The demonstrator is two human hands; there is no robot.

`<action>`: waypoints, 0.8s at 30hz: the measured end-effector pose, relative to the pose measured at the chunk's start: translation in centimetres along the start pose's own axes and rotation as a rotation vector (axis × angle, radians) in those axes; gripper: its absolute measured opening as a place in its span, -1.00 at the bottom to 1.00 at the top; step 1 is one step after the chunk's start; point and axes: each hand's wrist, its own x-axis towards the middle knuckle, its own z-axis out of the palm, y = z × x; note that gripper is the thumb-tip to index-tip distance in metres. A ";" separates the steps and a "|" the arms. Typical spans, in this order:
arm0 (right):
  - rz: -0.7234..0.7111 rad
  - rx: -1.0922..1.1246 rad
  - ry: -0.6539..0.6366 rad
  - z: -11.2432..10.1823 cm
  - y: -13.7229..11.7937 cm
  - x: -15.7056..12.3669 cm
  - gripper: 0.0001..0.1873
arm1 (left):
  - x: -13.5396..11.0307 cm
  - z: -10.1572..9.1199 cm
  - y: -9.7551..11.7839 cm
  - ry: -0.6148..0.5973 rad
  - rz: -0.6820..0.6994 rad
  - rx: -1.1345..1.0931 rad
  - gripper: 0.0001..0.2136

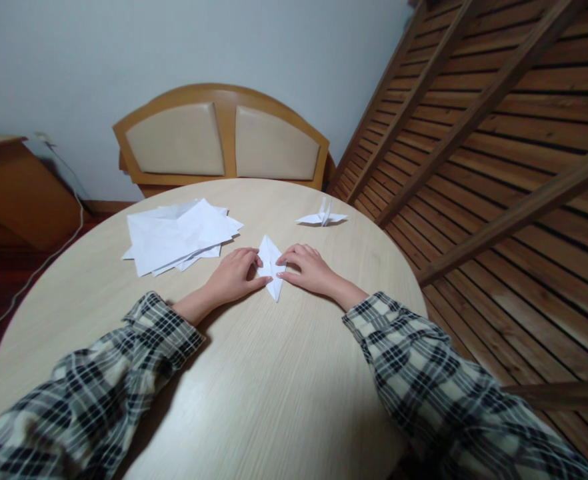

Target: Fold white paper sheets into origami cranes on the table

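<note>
A small white folded paper piece (271, 265), diamond shaped, lies flat on the round light wood table (254, 400). My left hand (234, 275) presses on its left edge with curled fingertips and the thumb under its lower point. My right hand (308, 268) pinches its right edge between fingertips. Both wrists rest on the tabletop in plaid sleeves.
A loose stack of white paper sheets (179, 235) lies at the table's left rear. A finished white paper crane (323, 215) stands at the right rear. A wooden chair with beige padding (221, 139) faces me. A slatted wooden wall (499, 147) rises on the right.
</note>
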 end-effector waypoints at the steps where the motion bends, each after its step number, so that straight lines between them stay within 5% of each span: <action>1: 0.000 -0.001 -0.001 0.0 0.0 0.0 -0.69 | 0.0 0.0 0.0 0.005 -0.003 -0.010 -0.73; 11: -0.003 0.004 -0.002 0.1 0.2 0.0 -0.69 | 0.2 0.1 -0.1 0.016 -0.027 0.004 -0.91; 24: -0.008 -0.008 0.006 0.1 0.2 0.0 -0.59 | 0.0 0.0 -0.2 0.004 0.019 0.016 -0.71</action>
